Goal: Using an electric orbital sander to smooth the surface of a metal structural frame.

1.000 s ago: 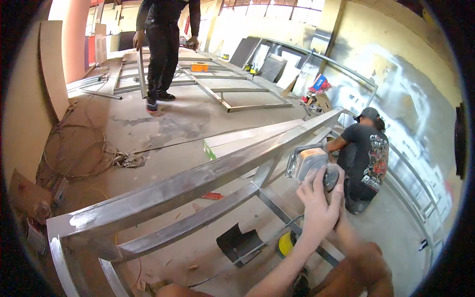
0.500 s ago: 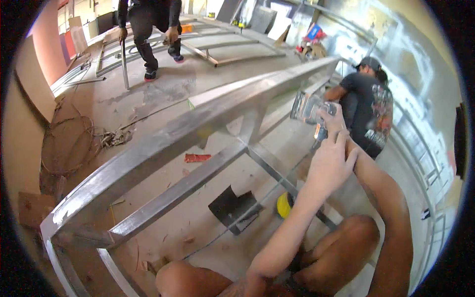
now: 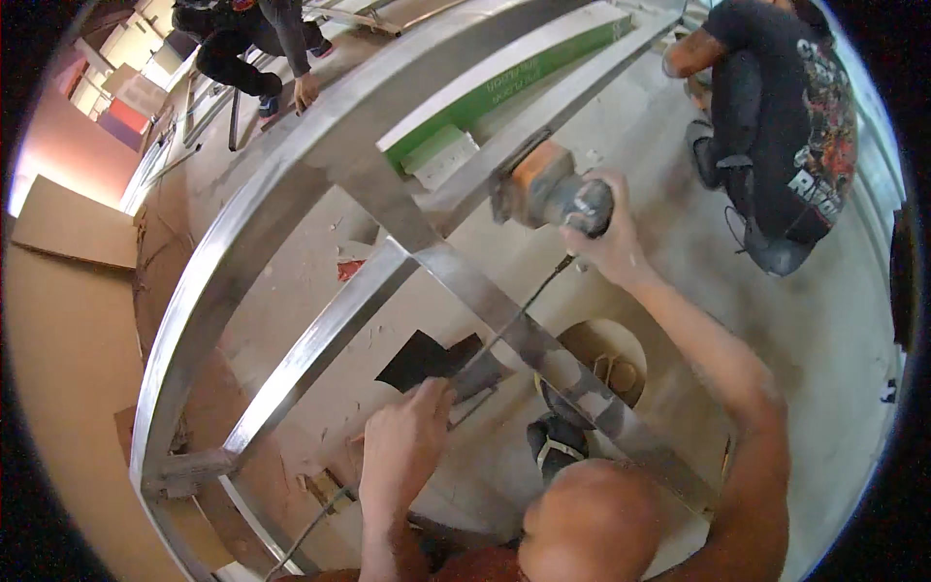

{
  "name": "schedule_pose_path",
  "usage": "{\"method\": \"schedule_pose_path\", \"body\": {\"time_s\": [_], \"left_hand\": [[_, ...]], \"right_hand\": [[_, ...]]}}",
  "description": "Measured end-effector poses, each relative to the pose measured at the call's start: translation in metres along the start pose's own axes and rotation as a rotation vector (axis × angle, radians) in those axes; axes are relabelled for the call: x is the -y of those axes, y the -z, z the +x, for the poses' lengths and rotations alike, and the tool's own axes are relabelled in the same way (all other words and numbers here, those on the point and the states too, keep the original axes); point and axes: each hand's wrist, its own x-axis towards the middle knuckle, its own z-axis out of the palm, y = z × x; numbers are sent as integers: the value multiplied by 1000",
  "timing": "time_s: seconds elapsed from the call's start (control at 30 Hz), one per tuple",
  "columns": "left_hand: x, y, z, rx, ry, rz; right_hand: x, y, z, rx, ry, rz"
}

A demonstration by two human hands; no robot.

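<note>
My right hand [image 3: 613,238] grips the rear of an orange and grey electric sander [image 3: 553,184]. The sander's pad is tilted up against a bar of the silvery metal frame [image 3: 320,335], though whether they touch is hard to make out. From the tool a dark cord [image 3: 529,303] runs down across the frame to my left hand [image 3: 402,446]. That hand is closed around the cord, which comes out again below it toward the lower left. My bent knee [image 3: 592,524] is close to the frame's crossbar.
A co-worker in a black T-shirt [image 3: 790,145] crouches at the right. Another person [image 3: 242,44] bends at the upper left, hand by the frame. Beyond the bar lies a long green and white box [image 3: 504,92]. Dark sheet scraps [image 3: 412,361] and a round bucket [image 3: 635,354] are below the frame.
My left hand has left my right wrist and moved down left onto the cord. The sander has come to the frame's bar. The person at upper left has bent down; my view has shifted.
</note>
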Motion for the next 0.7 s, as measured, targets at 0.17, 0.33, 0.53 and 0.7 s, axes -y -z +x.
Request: {"method": "schedule_pose_path", "body": {"time_s": [0.17,0.33,0.53,0.7], "left_hand": [[-38,-22,30,-32,-237,137],[-43,-25,53,-1,-358,243],[-37,-52,65,-86,-393,230],[-24,-65,69,-121,-360,200]], "right_hand": [[-29,-36,-12,69,300,-84],[-41,-78,-19,110,61,37],[-60,-78,-10,117,88,85],[-63,-92,-22,145,108,169]]}}
